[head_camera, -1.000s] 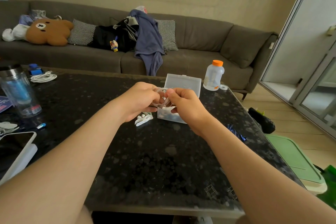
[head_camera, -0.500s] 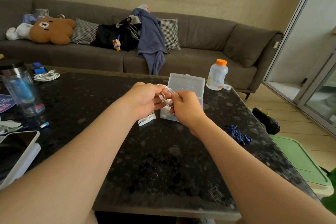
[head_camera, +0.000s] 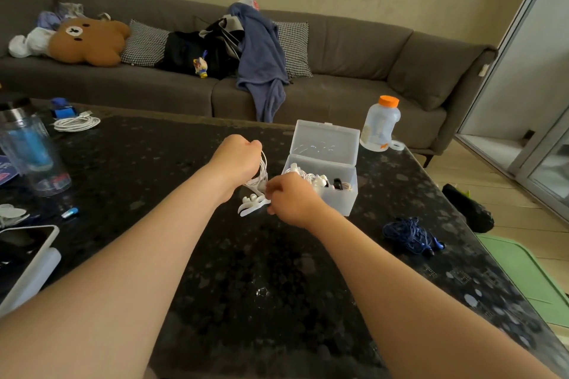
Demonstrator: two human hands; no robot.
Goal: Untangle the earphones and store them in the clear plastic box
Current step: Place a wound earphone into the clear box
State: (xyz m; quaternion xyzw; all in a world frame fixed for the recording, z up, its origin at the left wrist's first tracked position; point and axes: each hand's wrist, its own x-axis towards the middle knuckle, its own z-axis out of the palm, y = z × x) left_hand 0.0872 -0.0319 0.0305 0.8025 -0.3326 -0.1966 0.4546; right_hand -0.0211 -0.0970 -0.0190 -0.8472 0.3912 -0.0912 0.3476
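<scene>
Head view: since 0.5 s ago the hands have drawn apart. The right hand (head_camera: 289, 200) now sits lower at centre frame, its fingers curled at the coil's bottom end; I cannot tell whether they grip it. The left hand (head_camera: 237, 160) clenches the white earphones (head_camera: 262, 171). They hang as a looped coil just left of the open clear plastic box (head_camera: 338, 201) on the table (head_camera: 261, 271).
</scene>
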